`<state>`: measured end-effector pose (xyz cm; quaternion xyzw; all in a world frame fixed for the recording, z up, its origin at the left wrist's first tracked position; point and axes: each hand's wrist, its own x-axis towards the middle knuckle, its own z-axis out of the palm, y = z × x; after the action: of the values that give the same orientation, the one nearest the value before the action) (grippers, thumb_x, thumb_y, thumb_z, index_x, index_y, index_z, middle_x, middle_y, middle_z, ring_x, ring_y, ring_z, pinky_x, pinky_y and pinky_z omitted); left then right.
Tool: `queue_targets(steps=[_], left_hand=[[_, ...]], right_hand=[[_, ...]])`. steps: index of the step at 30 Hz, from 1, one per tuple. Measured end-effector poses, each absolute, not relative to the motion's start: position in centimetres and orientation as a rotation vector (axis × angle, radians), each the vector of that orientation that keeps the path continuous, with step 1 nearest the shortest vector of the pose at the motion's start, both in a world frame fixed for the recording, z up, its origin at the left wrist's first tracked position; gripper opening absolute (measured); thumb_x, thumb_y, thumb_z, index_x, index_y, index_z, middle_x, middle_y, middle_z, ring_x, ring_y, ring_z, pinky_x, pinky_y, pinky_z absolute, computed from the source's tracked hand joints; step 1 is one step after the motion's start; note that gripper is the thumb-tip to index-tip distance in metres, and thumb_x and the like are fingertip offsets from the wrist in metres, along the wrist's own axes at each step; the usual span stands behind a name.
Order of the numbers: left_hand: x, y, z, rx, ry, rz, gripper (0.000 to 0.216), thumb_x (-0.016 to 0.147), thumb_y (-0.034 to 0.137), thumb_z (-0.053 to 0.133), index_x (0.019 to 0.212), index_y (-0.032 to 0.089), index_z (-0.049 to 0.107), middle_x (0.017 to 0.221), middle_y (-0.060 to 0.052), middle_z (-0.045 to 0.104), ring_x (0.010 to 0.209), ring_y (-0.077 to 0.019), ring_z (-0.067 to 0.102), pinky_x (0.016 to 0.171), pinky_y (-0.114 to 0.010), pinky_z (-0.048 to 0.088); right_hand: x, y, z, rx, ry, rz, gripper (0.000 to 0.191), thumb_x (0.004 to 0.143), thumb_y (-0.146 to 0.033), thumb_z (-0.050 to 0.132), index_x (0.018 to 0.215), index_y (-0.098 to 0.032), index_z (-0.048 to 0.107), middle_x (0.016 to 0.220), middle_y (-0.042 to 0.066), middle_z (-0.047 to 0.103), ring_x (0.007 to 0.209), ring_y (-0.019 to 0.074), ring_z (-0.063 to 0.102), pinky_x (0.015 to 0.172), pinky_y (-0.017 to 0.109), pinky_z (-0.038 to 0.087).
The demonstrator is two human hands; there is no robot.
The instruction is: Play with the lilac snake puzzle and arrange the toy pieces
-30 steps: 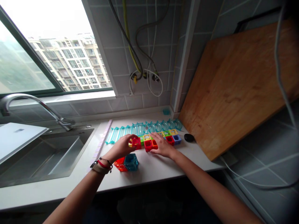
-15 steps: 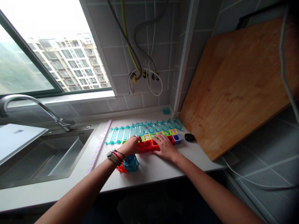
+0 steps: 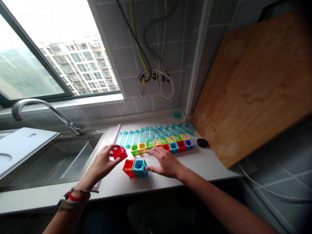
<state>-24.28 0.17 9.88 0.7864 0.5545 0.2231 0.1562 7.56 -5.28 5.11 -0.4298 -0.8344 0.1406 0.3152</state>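
Note:
My left hand (image 3: pixel 102 164) pinches a red cube (image 3: pixel 119 152) and holds it just above the white counter (image 3: pixel 170 175). My right hand (image 3: pixel 165 162) lies flat with fingers spread, its fingertips beside a teal cube (image 3: pixel 140 167) joined to a red-orange cube (image 3: pixel 128 167). Behind my right hand runs a row of coloured cubes (image 3: pixel 161 144): green, yellow, red, teal, blue. A row of clear teal track pieces (image 3: pixel 153 132) lies behind that row.
A steel sink (image 3: pixel 51 159) with a curved tap (image 3: pixel 36 105) sits to the left, with a white board (image 3: pixel 19 146) over part of it. A large wooden cutting board (image 3: pixel 248 84) leans on the right wall. A small black object (image 3: pixel 202 142) lies by it.
My left hand pulled back to the left and lifted a red cube off the row. My right hand slid back from the row toward the teal and red-orange pair.

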Motion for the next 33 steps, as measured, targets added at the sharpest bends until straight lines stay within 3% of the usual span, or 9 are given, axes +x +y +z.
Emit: queue_targets(steps=[2,5,8,10,14,18,23,29,33], left_hand=[[-26.5,-1.3,7.5,2.129,1.693,0.676,0.055,0.082,0.053,0.069,0.125,0.02,0.06,0.12,-0.011,0.065,0.094,-0.0271,0.073,0.08,-0.043,0.064],[-28.1,-3.0,4.5,2.1,1.61,0.589,0.053,0.085,0.048,0.067,0.129,0.019,0.058,0.128,-0.015,0.064,0.109,-0.0323,0.071,0.09,-0.049,0.062],[-26.9,-4.1,3.9,2.329,1.387,0.568,0.077,0.083,0.039,0.074,0.151,0.023,0.042,0.152,-0.018,0.05,0.143,-0.0383,0.048,0.115,-0.06,0.044],[-25.0,-4.4,4.5,2.432,1.245,0.644,0.096,0.078,0.036,0.082,0.158,0.027,0.03,0.161,-0.017,0.04,0.151,-0.0381,0.036,0.121,-0.059,0.035],[-21.3,-4.2,5.2,2.437,1.115,0.664,0.087,0.08,0.026,0.081,0.153,0.031,0.035,0.138,-0.013,0.064,0.123,-0.0322,0.066,0.102,-0.049,0.054],[-20.2,-4.0,4.7,2.406,1.124,0.571,0.091,0.08,0.029,0.081,0.155,0.031,0.029,0.121,-0.009,0.071,0.099,-0.0291,0.073,0.083,-0.041,0.059],[-20.3,-4.1,4.6,2.406,1.167,0.541,0.104,0.075,0.023,0.082,0.16,0.029,0.022,0.111,-0.007,0.073,0.097,-0.0288,0.073,0.084,-0.039,0.056],[-20.1,-4.2,4.9,2.42,1.171,0.532,0.091,0.076,0.023,0.08,0.155,0.027,0.036,0.115,-0.008,0.074,0.101,-0.0293,0.072,0.089,-0.039,0.056],[-20.1,-4.3,5.0,2.441,1.156,0.562,0.085,0.077,0.024,0.079,0.153,0.03,0.041,0.122,-0.009,0.073,0.107,-0.03,0.072,0.092,-0.04,0.056]], right_hand=[[5.0,-6.3,5.6,-1.088,-2.204,0.486,0.086,0.081,-0.063,0.077,0.15,-0.019,0.049,0.139,0.015,0.063,0.125,0.0318,0.062,0.105,0.044,0.055],[2.5,-6.6,5.4,-1.169,-2.204,0.524,0.076,0.084,-0.048,0.079,0.148,-0.019,0.051,0.136,0.015,0.064,0.121,0.0332,0.065,0.099,0.045,0.058],[2.0,-6.1,5.0,-1.2,-2.197,0.569,0.059,0.086,-0.03,0.077,0.141,-0.02,0.058,0.128,0.013,0.068,0.114,0.0297,0.068,0.097,0.041,0.058],[2.1,-5.6,5.1,-1.152,-2.206,0.598,0.057,0.084,-0.027,0.078,0.138,-0.019,0.061,0.124,0.013,0.069,0.111,0.0287,0.069,0.097,0.041,0.056],[2.3,-5.1,4.8,-0.995,-2.191,0.655,0.052,0.081,-0.023,0.08,0.131,-0.019,0.066,0.119,0.011,0.071,0.106,0.0262,0.069,0.096,0.039,0.056],[2.6,-5.5,3.6,-0.88,-2.051,0.794,0.052,0.079,-0.026,0.084,0.129,-0.022,0.067,0.12,0.009,0.072,0.107,0.0252,0.069,0.096,0.039,0.057],[4.9,-4.9,3.2,-0.972,-1.749,0.901,0.051,0.088,-0.034,0.077,0.136,-0.025,0.061,0.129,0.009,0.069,0.108,0.0226,0.071,0.092,0.037,0.06],[6.6,-1.5,3.7,-1.301,-2.095,0.359,0.044,0.084,-0.027,0.079,0.127,-0.023,0.068,0.122,0.009,0.073,0.124,0.0308,0.058,0.11,0.051,0.046],[5.9,-0.8,2.1,-1.361,-2.164,0.285,0.052,0.081,-0.019,0.077,0.132,-0.022,0.065,0.137,0.013,0.063,0.133,0.0352,0.05,0.113,0.06,0.04]])
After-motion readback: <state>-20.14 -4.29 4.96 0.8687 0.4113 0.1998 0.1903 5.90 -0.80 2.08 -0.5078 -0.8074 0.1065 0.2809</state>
